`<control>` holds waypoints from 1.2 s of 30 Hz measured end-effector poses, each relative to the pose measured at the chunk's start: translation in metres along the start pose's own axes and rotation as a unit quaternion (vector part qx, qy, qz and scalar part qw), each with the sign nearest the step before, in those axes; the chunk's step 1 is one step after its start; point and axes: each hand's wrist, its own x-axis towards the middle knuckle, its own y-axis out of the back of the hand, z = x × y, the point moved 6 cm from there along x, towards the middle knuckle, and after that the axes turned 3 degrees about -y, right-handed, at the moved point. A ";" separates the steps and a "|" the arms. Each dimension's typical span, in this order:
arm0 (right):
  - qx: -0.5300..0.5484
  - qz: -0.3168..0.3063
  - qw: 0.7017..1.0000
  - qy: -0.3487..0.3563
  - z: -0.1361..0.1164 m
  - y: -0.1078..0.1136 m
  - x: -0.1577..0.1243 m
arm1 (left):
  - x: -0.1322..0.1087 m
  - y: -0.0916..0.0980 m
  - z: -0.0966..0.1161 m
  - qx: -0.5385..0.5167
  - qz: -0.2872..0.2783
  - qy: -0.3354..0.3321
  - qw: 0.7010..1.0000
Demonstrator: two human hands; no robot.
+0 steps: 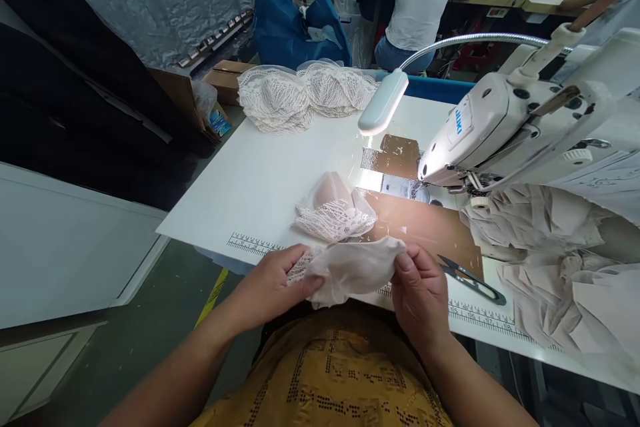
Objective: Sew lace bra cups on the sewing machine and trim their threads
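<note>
Between my two hands a pale bra piece [357, 270] of thin cloth and lace is held stretched at the table's front edge. My left hand [273, 287] is closed on its lace end, thumb on top. With thumb and fingers my right hand [419, 283] pinches the opposite corner. Just beyond lies a lace bra cup [334, 207], partly on the white table. Thread snips [473, 280] rest on the table right of my right hand. The sewing machine [465, 133] stands further back on the right, its needle area lit.
Stacked lace cups [307, 93] lie at the table's far edge. Piles of beige cloth pieces [575, 280] sit on the right. A lamp [384, 103] on a bent neck hangs over the table [250, 180]. Behind are a blue bag [285, 27] and a seated person [420, 0].
</note>
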 end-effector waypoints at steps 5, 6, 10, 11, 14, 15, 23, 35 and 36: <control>-0.157 -0.133 0.963 0.176 -0.026 -0.020 -0.015 | -0.008 0.000 -0.004 -0.189 0.029 -0.100 0.976; -0.180 -0.171 0.948 0.198 -0.030 -0.027 -0.019 | -0.008 -0.003 -0.005 -0.230 0.037 -0.121 0.965; -0.230 -0.236 0.911 0.249 -0.037 -0.044 -0.027 | -0.009 -0.023 -0.001 -0.272 0.023 -0.145 0.951; -0.230 -0.243 0.910 0.243 -0.036 -0.044 -0.028 | -0.010 -0.030 0.003 -0.263 -0.001 -0.146 0.954; -0.178 -0.272 0.936 0.135 -0.021 -0.041 -0.026 | -0.011 -0.051 0.013 -0.236 -0.086 -0.134 0.959; -0.141 -0.276 0.947 0.078 -0.013 -0.038 -0.025 | -0.011 -0.055 0.016 -0.235 -0.101 -0.131 0.958; -0.151 -0.218 0.959 -0.099 0.004 -0.032 -0.028 | -0.015 -0.054 0.029 -0.172 -0.019 -0.119 0.978; -0.414 -0.070 0.821 0.388 -0.019 -0.054 -0.076 | -0.029 -0.041 0.040 0.149 0.326 -0.290 0.888; -0.406 -0.098 0.815 0.403 -0.015 -0.060 -0.082 | -0.025 -0.041 0.039 0.122 0.329 -0.290 0.890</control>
